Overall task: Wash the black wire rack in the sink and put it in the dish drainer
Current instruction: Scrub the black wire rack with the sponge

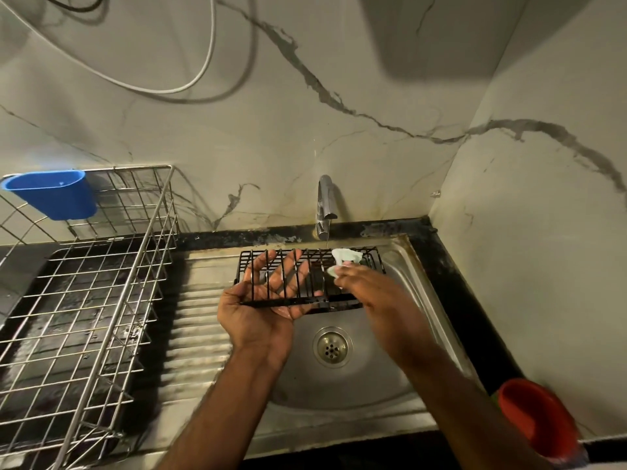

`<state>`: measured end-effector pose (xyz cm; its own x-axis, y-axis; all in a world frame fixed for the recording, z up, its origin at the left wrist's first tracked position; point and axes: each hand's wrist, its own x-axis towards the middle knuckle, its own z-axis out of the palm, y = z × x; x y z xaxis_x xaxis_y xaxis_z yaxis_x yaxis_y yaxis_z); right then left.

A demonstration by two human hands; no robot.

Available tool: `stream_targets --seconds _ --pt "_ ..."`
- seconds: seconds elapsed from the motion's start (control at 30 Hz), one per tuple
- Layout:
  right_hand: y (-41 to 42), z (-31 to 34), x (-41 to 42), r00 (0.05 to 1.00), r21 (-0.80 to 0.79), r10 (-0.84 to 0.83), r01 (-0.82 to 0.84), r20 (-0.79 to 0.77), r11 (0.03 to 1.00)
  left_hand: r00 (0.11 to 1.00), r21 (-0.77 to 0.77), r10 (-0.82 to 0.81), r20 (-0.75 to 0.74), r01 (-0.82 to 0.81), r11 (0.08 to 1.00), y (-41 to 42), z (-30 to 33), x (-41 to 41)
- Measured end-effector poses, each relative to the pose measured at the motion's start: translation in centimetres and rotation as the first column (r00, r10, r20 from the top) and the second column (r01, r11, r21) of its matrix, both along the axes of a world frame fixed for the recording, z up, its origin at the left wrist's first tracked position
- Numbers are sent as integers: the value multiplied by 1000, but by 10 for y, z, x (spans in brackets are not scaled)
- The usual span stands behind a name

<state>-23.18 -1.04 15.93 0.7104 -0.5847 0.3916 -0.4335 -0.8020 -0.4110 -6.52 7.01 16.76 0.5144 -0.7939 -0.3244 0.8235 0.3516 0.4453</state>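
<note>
The left hand (264, 300), palm up with fingers spread flat, supports the black wire rack (310, 278) over the steel sink (342, 385). The right hand (366, 290) pinches a pale scrubbing cloth (344, 261) against the rack's far bars, beneath the chrome tap (325, 205).

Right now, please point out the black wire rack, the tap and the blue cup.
black wire rack (307, 301): head view, near front edge bar.
tap (325, 198): head view, curved metal spout.
blue cup (54, 198): head view, outer front wall.
</note>
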Motion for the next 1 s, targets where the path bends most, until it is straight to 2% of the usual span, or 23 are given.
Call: stream_targets --seconds 0.1,0.2,0.33,0.47,0.6,0.67,0.8,0.93,1.0 --pt "-17 -10 -20 981 51 -172 168 90 984 1000 -7 26 -12 -26 1000 2 0 7" --pt "-17 -6 -20 970 81 -218 210 110 974 1000 -10 22 -5 -22 1000 -1 1 4" --pt "14 5 7 1000 35 7 -8 30 999 1000 8 9 -19 -8 1000 -5 0 -8" --pt "27 14 36 969 49 220 -226 115 973 1000 42 5 7 -5 999 -6 -3 -16" --pt "20 26 40 960 96 141 -168 243 981 988 68 -70 140 61 996 -4 -8 -20" --pt "13 32 39 969 75 128 -147 211 986 979 90 -100 179 85 992 -2 -8 -21" --pt "11 39 42 964 39 254 -258 82 965 935 108 -173 309 146 983 -1 -5 -25" --pt "-5 31 31 986 -54 103 -97 127 994 906 151 -177 383 128 980 1 -1 -21" --pt "-13 27 25 985 -15 34 -32 170 999 906 167 -181 382 125 978 3 0 -18"
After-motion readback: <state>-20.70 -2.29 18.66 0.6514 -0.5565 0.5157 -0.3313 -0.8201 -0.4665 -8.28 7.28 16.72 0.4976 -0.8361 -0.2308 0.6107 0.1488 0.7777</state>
